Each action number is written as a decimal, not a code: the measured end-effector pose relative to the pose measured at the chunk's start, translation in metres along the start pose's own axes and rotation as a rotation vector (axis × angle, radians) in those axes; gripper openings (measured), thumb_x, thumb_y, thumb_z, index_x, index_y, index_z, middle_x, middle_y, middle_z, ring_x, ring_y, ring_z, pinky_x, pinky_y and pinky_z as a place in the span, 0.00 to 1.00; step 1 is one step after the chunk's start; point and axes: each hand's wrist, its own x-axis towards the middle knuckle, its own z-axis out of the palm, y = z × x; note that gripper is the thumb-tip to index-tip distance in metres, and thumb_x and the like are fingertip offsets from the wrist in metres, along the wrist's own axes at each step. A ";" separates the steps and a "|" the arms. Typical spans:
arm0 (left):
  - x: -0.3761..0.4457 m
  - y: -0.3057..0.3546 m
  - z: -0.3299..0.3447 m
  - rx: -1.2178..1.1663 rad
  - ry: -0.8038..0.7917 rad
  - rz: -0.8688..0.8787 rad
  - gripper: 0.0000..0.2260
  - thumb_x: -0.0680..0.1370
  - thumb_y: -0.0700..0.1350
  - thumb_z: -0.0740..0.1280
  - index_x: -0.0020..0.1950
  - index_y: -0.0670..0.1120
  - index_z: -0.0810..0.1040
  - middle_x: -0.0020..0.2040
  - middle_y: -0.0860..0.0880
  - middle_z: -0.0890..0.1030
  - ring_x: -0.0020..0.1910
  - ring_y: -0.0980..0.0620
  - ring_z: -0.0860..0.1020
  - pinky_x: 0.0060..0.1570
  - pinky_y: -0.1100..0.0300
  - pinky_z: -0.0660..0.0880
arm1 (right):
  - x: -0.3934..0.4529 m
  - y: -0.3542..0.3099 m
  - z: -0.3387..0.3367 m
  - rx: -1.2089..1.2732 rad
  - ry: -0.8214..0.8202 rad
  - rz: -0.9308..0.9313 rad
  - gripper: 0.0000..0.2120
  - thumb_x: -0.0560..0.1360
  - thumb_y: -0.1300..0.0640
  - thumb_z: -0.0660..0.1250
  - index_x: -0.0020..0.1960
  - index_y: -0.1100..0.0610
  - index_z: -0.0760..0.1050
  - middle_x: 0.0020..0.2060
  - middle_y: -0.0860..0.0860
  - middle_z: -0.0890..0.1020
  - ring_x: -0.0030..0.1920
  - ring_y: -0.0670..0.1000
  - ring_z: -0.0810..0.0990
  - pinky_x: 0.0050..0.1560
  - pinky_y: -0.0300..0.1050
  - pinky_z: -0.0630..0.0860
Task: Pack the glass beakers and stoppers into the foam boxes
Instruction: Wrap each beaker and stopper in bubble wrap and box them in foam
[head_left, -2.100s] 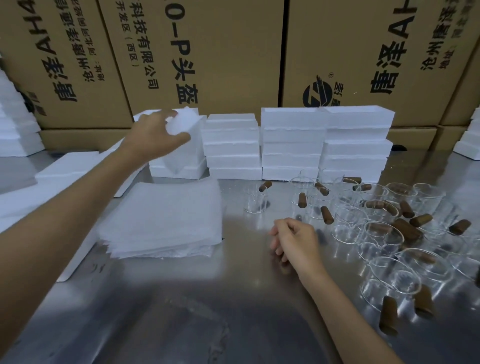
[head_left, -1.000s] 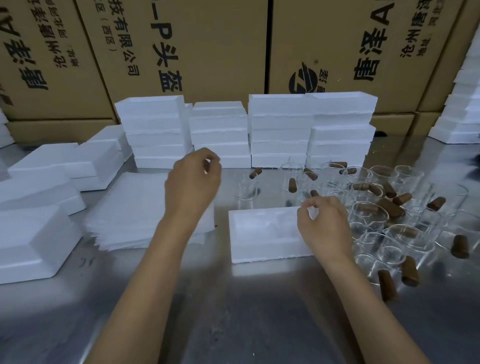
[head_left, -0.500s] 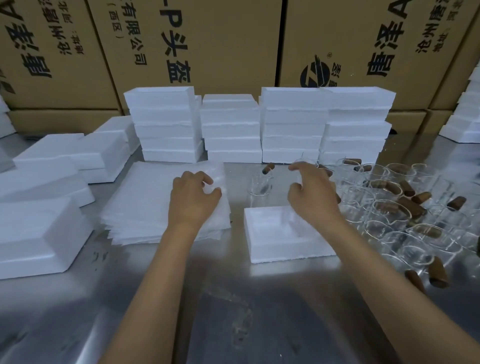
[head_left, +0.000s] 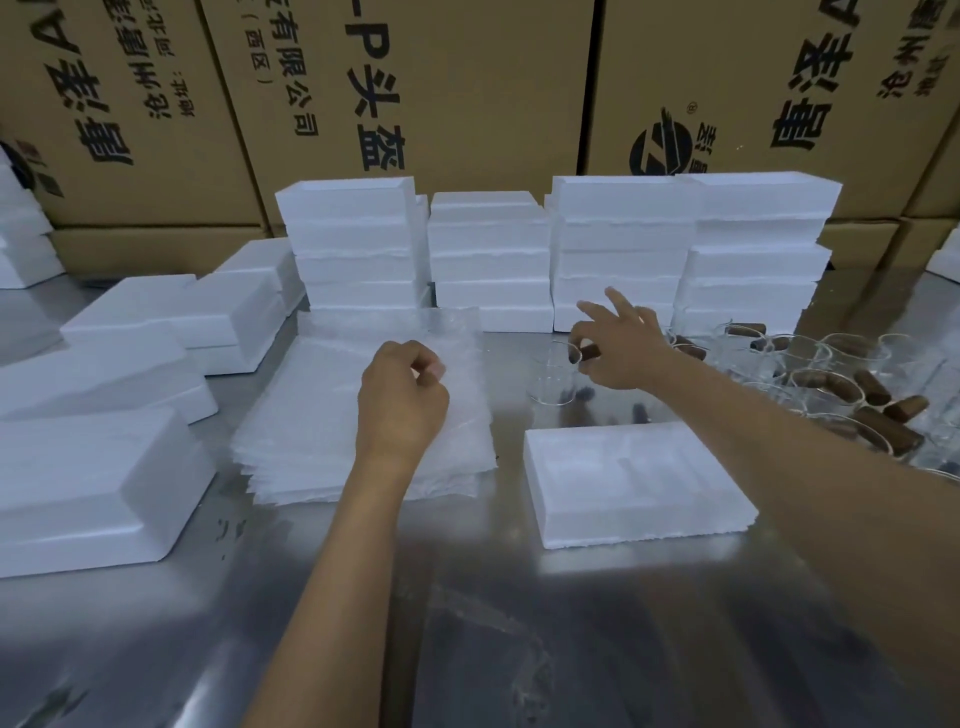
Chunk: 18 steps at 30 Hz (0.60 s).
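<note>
An open white foam box (head_left: 631, 480) lies on the steel table in front of me, its moulded hollows bare. My right hand (head_left: 618, 348) pinches a brown stopper (head_left: 589, 353) between thumb and forefinger at the rim of a lone glass beaker (head_left: 553, 382); its other fingers are spread. My left hand (head_left: 402, 400) pinches the top thin foam sheet (head_left: 457, 332) and lifts its far edge off the sheet stack (head_left: 311, 431). Several more beakers (head_left: 810, 374) with brown stoppers (head_left: 883, 410) crowd the table at right.
Stacks of white foam boxes (head_left: 488, 260) line the back of the table, before large cardboard cartons (head_left: 467, 78). More foam boxes (head_left: 88, 483) lie at the left. The steel table (head_left: 493, 623) stretches toward me.
My left hand has closed on the top foam sheet and raised its far edge. My right hand has moved over to the lone beaker and taken hold of the stopper there.
</note>
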 end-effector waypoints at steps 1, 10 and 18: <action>0.000 0.001 0.000 -0.011 0.006 0.008 0.08 0.78 0.34 0.62 0.45 0.44 0.78 0.50 0.49 0.77 0.47 0.51 0.75 0.37 0.68 0.67 | -0.002 0.000 0.001 -0.037 0.039 -0.018 0.15 0.77 0.52 0.66 0.64 0.47 0.75 0.79 0.46 0.58 0.80 0.53 0.45 0.76 0.56 0.47; -0.002 0.017 -0.010 -0.190 -0.029 0.048 0.10 0.82 0.37 0.60 0.50 0.45 0.80 0.52 0.53 0.80 0.45 0.65 0.74 0.39 0.81 0.66 | -0.070 -0.028 -0.036 0.630 0.346 0.165 0.03 0.77 0.53 0.69 0.49 0.51 0.79 0.41 0.46 0.83 0.43 0.50 0.80 0.46 0.46 0.71; -0.017 0.035 -0.009 -0.335 -0.183 0.067 0.13 0.83 0.40 0.59 0.46 0.51 0.80 0.48 0.60 0.80 0.39 0.75 0.74 0.38 0.81 0.67 | -0.144 -0.068 -0.054 1.395 0.446 0.049 0.05 0.76 0.58 0.72 0.51 0.56 0.81 0.37 0.48 0.84 0.36 0.43 0.81 0.37 0.32 0.73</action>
